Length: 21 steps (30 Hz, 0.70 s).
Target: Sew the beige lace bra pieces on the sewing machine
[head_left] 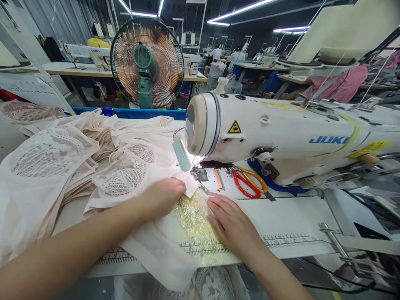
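Note:
My left hand [165, 195] is closed on a beige lace bra [125, 181] beside the sewing machine's needle. One plain edge of the bra lies near the presser foot, and a loose part hangs over the table's front edge. My right hand [233, 223] rests with fingers stretched out at the side of a heap of shiny, yellowish translucent strips [200, 218]. A thin metal tool, perhaps tweezers [204, 190], runs from near the foot towards my right fingers; whether they touch it I cannot tell. The white JUKI sewing machine [250, 125] stands over the work with its lamp lit.
Red- and orange-handled scissors [245, 183] lie on the machine bed right of the needle. Stacked beige bras [53, 162] cover the left side. A ruler tape [287, 239] runs along the front edge. Behind stands a large fan [145, 68]; people work farther back.

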Tool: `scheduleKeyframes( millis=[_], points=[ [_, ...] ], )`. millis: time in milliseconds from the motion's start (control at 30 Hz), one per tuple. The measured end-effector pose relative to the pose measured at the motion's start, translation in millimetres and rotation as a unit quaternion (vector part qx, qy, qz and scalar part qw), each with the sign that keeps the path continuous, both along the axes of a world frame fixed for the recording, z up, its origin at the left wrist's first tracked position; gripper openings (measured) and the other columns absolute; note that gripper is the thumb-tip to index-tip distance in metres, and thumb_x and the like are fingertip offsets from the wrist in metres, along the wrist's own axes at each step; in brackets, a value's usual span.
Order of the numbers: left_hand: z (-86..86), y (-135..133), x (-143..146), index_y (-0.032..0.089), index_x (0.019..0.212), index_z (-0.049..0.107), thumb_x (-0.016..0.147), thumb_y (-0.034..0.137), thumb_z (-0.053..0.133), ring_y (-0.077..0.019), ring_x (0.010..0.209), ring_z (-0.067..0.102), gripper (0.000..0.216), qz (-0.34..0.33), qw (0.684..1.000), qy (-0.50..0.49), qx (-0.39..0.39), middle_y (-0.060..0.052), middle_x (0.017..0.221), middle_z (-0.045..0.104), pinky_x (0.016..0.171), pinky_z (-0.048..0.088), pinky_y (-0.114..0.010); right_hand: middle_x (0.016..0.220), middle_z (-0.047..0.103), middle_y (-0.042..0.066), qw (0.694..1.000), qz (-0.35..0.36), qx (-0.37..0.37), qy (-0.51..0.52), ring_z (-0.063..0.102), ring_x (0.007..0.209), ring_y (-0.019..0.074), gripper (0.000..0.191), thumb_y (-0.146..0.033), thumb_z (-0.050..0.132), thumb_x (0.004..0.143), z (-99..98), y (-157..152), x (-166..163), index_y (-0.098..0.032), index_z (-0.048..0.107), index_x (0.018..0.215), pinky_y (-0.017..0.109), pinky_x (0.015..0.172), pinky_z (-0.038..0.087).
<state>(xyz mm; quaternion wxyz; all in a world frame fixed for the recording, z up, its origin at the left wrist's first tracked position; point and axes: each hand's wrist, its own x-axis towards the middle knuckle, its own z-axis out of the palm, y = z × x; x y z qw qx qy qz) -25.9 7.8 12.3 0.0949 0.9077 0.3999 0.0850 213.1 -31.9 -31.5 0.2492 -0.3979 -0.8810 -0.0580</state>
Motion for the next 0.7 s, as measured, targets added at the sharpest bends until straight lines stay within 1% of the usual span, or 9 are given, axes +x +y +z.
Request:
scheduleKeyframes(
  millis=[100,167,200,267,333,367,467,600,700],
  points=[
    [5.9,12.8,-3.3,0.016,0.101,0.064,0.080,0.000,0.041,-0.0187,0.097,0.061,0.035,0.047,0.996,-0.047,-0.064,-0.005,0.103,0.067,0.082,0.050,-0.031,0.096,0.070,0.012,1.000,-0.013,-0.011,0.024,0.065,0.089,0.0239,0.024,-0.020,0.043,0.092,5.4,-13.3,16.6,-0.015,0.065,0.098,0.039,0.078,0.057],
    [5.9,17.2,-4.9,0.016,0.102,0.065,0.077,-0.003,0.041,-0.0185,0.101,0.060,0.039,0.050,0.993,-0.065,-0.083,-0.004,0.107,0.066,0.086,0.049,-0.031,0.091,0.070,0.009,0.998,0.002,-0.040,0.046,0.066,0.084,0.0206,0.020,-0.020,0.045,0.091,12.2,-30.6,31.5,-0.019,0.065,0.094,0.032,0.073,0.057],
    [4.6,18.0,-5.5,0.016,0.100,0.066,0.076,-0.004,0.041,-0.0184,0.102,0.059,0.040,0.047,0.993,-0.069,-0.087,-0.004,0.108,0.066,0.087,0.048,-0.031,0.088,0.070,0.008,0.996,0.015,-0.069,0.053,0.067,0.080,0.0189,0.017,-0.020,0.048,0.090,15.6,-40.1,39.6,-0.020,0.065,0.092,0.028,0.070,0.057],
    [0.7,17.7,-6.5,0.016,0.097,0.068,0.075,-0.004,0.041,-0.0184,0.102,0.059,0.040,0.036,0.993,-0.076,-0.084,-0.004,0.109,0.065,0.088,0.048,-0.031,0.078,0.068,0.004,0.985,0.044,-0.151,0.065,0.066,0.071,0.0156,0.016,-0.020,0.050,0.089,20.3,-57.3,54.9,-0.022,0.063,0.082,0.021,0.061,0.055],
    [-3.4,16.0,-7.2,0.018,0.096,0.068,0.075,-0.004,0.041,-0.0182,0.101,0.059,0.041,0.024,0.993,-0.084,-0.074,-0.004,0.108,0.065,0.088,0.048,-0.031,0.073,0.065,0.003,0.976,0.029,-0.199,0.088,0.064,0.065,0.0144,0.018,-0.019,0.050,0.089,20.6,-68.6,66.5,-0.023,0.060,0.075,0.019,0.055,0.052],
    [-5.0,14.9,-7.5,0.018,0.096,0.068,0.075,-0.004,0.041,-0.0182,0.100,0.058,0.041,0.018,0.994,-0.086,-0.070,-0.004,0.108,0.064,0.087,0.048,-0.031,0.072,0.065,0.003,0.973,0.009,-0.208,0.101,0.064,0.064,0.0146,0.019,-0.020,0.050,0.089,19.1,-71.5,69.9,-0.023,0.059,0.073,0.020,0.054,0.052],
    [-6.6,11.1,-7.5,0.020,0.099,0.068,0.074,-0.003,0.044,-0.0195,0.101,0.057,0.041,0.007,0.996,-0.064,-0.063,-0.004,0.109,0.063,0.084,0.049,-0.032,0.073,0.064,0.005,0.970,-0.042,-0.199,0.136,0.063,0.064,0.0162,0.020,-0.022,0.050,0.089,11.6,-70.3,68.9,-0.022,0.057,0.070,0.022,0.053,0.050],
    [-3.7,5.9,-5.5,0.023,0.109,0.065,0.074,-0.002,0.046,-0.0230,0.106,0.054,0.047,-0.004,0.999,0.005,-0.047,-0.005,0.116,0.060,0.080,0.049,-0.034,0.070,0.062,0.004,0.972,-0.029,-0.184,0.141,0.062,0.063,0.0159,0.023,-0.022,0.048,0.090,5.6,-56.9,51.2,-0.022,0.055,0.068,0.023,0.055,0.050],
    [-2.8,4.0,-3.1,0.022,0.112,0.064,0.077,0.001,0.047,-0.0241,0.106,0.054,0.045,-0.018,0.999,0.033,-0.027,-0.006,0.118,0.059,0.078,0.048,-0.034,0.067,0.061,0.002,0.975,-0.030,-0.161,0.150,0.060,0.060,0.0145,0.024,-0.021,0.047,0.090,4.4,-49.8,42.4,-0.022,0.052,0.067,0.023,0.052,0.048]
  ],
)
